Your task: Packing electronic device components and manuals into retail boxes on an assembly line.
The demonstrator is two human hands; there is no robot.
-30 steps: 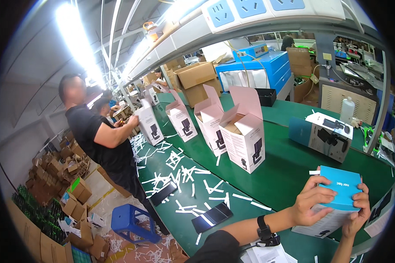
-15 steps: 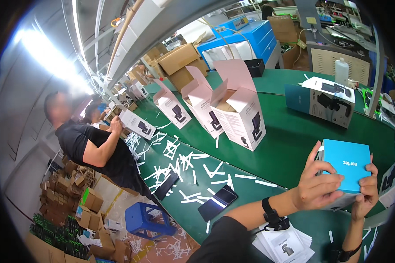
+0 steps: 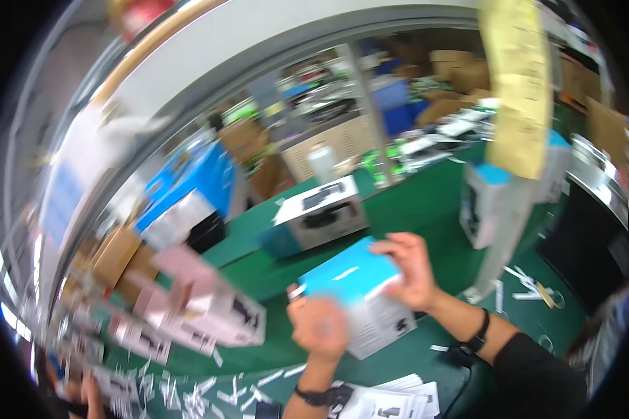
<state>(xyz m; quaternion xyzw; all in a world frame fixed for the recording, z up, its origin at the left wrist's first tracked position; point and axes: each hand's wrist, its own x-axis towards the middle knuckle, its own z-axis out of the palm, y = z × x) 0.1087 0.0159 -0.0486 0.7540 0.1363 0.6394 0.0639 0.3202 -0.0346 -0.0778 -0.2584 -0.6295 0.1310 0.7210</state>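
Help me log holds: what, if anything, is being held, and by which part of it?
A blue-topped white box, by its upper part: left grip, blurred, at the left side; right grip at the upper right edge.

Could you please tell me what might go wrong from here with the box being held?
If the left grip or right grip loosens, the blue-topped box between them might slip or tip. The loose sheets nearer the person could be creased or knocked askew if the box comes down on them. Pushed farther out, it might also bump the box lying on its side beyond.
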